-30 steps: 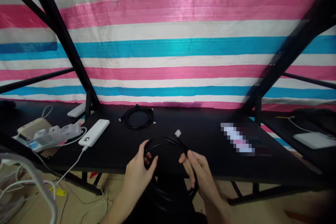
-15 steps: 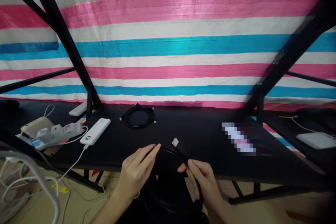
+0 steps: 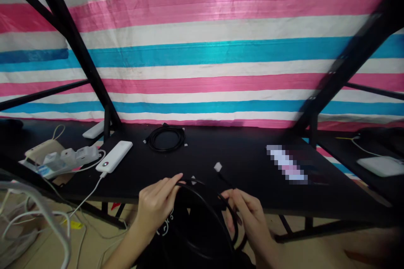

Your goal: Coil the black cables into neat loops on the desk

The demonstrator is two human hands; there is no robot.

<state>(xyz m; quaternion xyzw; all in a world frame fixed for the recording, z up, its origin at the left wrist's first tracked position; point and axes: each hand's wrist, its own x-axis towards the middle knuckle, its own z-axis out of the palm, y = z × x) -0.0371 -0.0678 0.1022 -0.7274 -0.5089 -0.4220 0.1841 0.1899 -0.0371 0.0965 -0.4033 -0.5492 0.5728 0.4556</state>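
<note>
My left hand pinches a black cable at the table's front edge, thumb and fingers pressed together. From there the cable bends in a loop down and across to my right hand, whose fingers are closed on it. A short end sticks out beyond my right hand and carries a pale, blocky connector. Another small pale piece shows just behind the loop; whether it belongs to the same cable I cannot tell. The lower part of the loop blends into dark clothing.
Farther back on the black table lies a coiled black cable with pale ends. A white power bank with a plugged-in cord is at left, near a loaded power strip. At right lies a pixelated object. Dark frame posts flank the table.
My hands have moved a little farther apart, the left one leftward. The connector end has shifted right and now stands clear of the loop, which looks wider.
</note>
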